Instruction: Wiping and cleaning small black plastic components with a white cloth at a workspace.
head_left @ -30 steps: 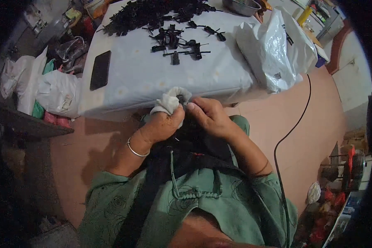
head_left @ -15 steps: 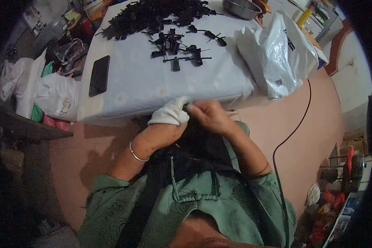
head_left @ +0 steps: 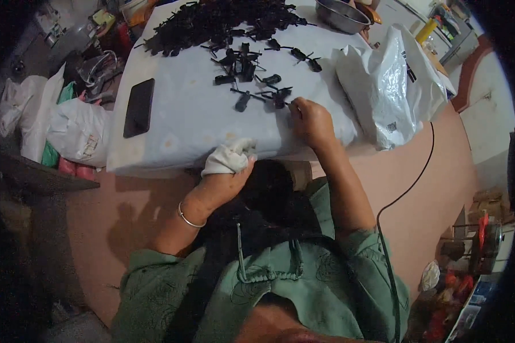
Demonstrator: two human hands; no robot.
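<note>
My right hand [head_left: 313,123] is over the table's near edge, its fingers pinched at the thin stem of a small black plastic part [head_left: 279,98]. That part lies at the near end of a loose cluster of similar black pieces [head_left: 243,64]. My left hand [head_left: 230,166] is closed just off the near edge of the table. White fabric [head_left: 224,158], like a glove or wrapped cloth, covers its fingers, while the thumb side is bare. What the left fingers hold, if anything, is hidden. Another black part [head_left: 242,102] lies to the left of the pinched one.
A large heap of black parts [head_left: 212,26] covers the far side of the cloth-covered table [head_left: 183,123]. A black phone [head_left: 139,107] lies at the left, a white plastic bag [head_left: 377,91] at the right. Behind stands a metal bowl [head_left: 343,17]. A black cable [head_left: 406,183] hangs at the right.
My right hand has left my left hand and reached forward and right to the black parts. My left hand has shifted slightly left. The view has tilted a little.
</note>
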